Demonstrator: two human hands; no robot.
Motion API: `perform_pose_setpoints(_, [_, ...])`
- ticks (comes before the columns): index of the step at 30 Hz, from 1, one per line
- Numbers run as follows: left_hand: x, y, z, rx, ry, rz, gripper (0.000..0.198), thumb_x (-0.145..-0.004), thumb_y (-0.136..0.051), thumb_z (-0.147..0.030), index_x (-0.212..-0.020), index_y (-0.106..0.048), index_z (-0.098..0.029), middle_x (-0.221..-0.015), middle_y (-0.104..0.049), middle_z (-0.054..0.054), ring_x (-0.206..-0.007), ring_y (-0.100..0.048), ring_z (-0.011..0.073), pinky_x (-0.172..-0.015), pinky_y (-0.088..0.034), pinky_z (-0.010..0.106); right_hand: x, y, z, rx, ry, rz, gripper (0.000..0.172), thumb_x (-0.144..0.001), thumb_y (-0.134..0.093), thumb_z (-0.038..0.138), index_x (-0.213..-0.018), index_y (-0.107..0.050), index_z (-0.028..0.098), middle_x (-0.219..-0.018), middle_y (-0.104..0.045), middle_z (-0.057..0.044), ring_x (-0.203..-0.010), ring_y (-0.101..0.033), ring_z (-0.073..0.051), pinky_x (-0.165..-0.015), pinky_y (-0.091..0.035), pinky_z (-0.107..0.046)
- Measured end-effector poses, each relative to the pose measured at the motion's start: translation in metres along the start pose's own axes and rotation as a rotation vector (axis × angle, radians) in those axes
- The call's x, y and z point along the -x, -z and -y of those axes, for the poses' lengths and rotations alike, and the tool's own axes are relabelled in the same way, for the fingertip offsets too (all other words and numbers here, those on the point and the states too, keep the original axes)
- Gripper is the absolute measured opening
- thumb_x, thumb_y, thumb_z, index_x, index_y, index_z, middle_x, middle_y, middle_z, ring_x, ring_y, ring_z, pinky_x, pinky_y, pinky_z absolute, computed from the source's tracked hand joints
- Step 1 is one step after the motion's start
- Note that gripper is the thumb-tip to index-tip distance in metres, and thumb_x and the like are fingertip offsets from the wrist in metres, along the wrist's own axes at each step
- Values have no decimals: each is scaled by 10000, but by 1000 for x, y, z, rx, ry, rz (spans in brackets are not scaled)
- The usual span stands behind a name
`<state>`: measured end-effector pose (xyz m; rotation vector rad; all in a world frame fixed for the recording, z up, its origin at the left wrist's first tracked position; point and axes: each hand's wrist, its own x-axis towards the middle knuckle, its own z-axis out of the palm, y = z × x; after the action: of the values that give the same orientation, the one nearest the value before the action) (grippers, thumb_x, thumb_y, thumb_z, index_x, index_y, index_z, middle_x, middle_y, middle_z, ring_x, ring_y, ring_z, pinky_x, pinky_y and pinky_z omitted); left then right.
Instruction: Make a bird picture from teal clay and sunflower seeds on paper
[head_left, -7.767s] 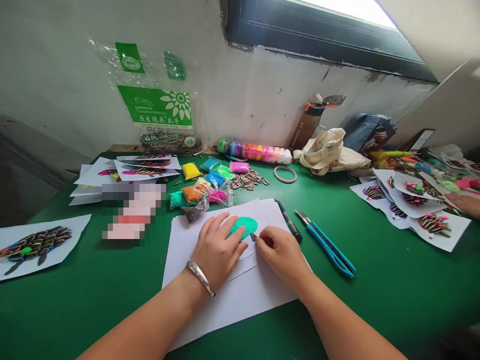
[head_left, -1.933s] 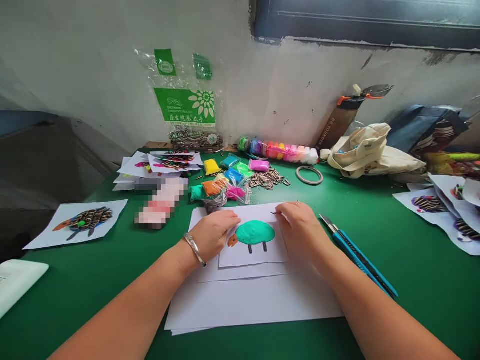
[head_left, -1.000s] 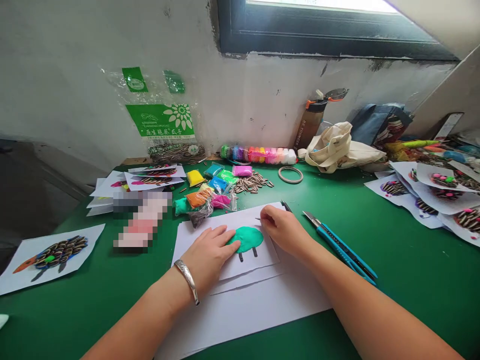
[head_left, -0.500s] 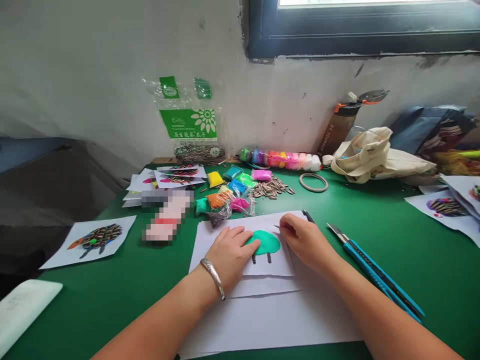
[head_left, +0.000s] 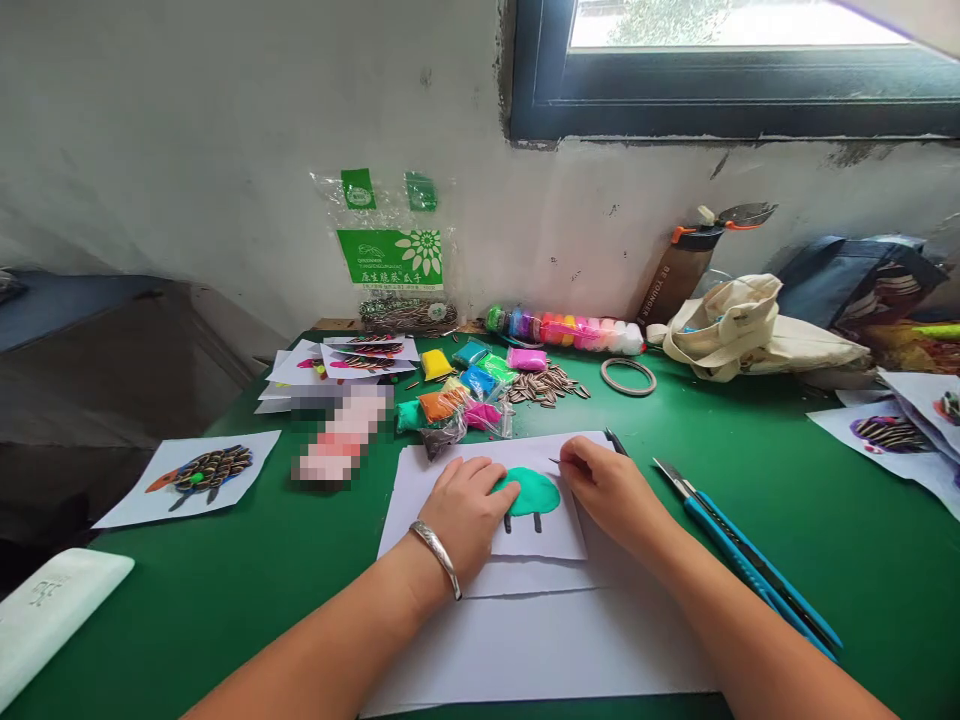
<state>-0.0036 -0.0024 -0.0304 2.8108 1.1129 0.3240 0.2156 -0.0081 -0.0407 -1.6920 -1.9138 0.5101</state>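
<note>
Clay [head_left: 535, 492], turquoise oval, on small paper sheet [head_left: 556, 546] | left hand [head_left: 472, 508]: flat over its left end, clasping nothing, seemingly for steadying | right hand [head_left: 601, 482]: pinch on thin pointed piece [head_left: 554, 461] near upper right edge, probably for fine control | green tabletop [head_left: 712, 425] as side room toward blue utility knife [head_left: 757, 575]; clay packets [head_left: 437, 404] close beyond far edge of paper stack [head_left: 592, 650]

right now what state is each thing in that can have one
flat teal clay oval: on white paper
left hand: palm down, partly covering clay
right hand: pinching thin dark piece
blue plastic utility knife: lying, blade out
translucent brown bottle: tilted, lid apparently open
round beige tape roll: lying flat
</note>
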Motion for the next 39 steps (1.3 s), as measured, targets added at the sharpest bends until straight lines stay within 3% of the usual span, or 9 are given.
perform_pose_setpoints(6, [3,-5,6,30,-18,-24,518,-800,-397,5,-1246,-531,-222,-1201,-597,73,-1150,-469,263,-980,-370,482,-2,0,0,-4,9,-18,96,-832,-444,189,-798,-531,214,-732,-605,4,-667,-524,-146,-610,-363,-245])
perform_pose_setpoints(14, [-2,-5,1,-4,-7,7,451,-786,-413,12,-1129,-616,-198,-1181,-616,85,-1130,-489,283,-967,-390,502,-2,1,-1,-17,5,-30,110,-828,-447,175,-792,-545,212,-738,-615,2,-676,-528,-143,-612,-367,-241])
perform_pose_setpoints(20, [1,-5,2,-7,-7,-6,545,-764,-396,30,-1235,-545,-199,-1228,-602,96,-1168,-484,306,-975,-382,550,-1,0,-2,-78,-19,-51,220,-847,-452,203,-1021,-587,219,-781,-653,-6,-692,-572,-152,-644,-414,-253])
perform_pose_setpoints(24, [2,-5,2,-27,-13,16,486,-779,-416,-1,-1187,-587,-203,-1228,-608,94,-1180,-481,331,-970,-389,572,-2,-3,-4,-62,25,-48,206,-850,-446,181,-919,-638,209,-902,-690,-34,-811,-609,-171,-721,-433,-269])
perform_pose_setpoints(28, [2,-6,0,-29,-21,9,557,-741,-401,16,-1236,-554,-189,-1252,-596,100,-1189,-481,335,-971,-396,588,-3,-4,-6,-94,0,-69,219,-858,-448,194,-954,-643,214,-930,-695,-34,-815,-616,-173,-720,-444,-270])
perform_pose_setpoints(31, [3,-4,1,-6,-42,-61,586,-730,-371,28,-1257,-537,-169,-1264,-589,113,-1185,-499,308,-975,-423,551,-3,-2,-6,-132,4,-94,211,-857,-452,206,-922,-652,220,-909,-694,-28,-817,-616,-174,-720,-449,-270])
perform_pose_setpoints(35, [3,8,12,28,-45,-179,457,-784,-368,-29,-1148,-619,-145,-1190,-638,117,-1143,-543,275,-966,-461,461,-2,3,-4,-187,-41,-138,188,-841,-491,231,-934,-653,222,-827,-687,-16,-742,-609,-164,-680,-450,-266])
perform_pose_setpoints(39, [6,22,24,101,23,-126,439,-768,-380,-42,-1095,-653,-149,-1086,-687,87,-1011,-615,221,-891,-507,360,0,4,1,-286,-91,-159,161,-826,-525,260,-900,-662,218,-790,-685,-11,-701,-605,-157,-658,-457,-267])
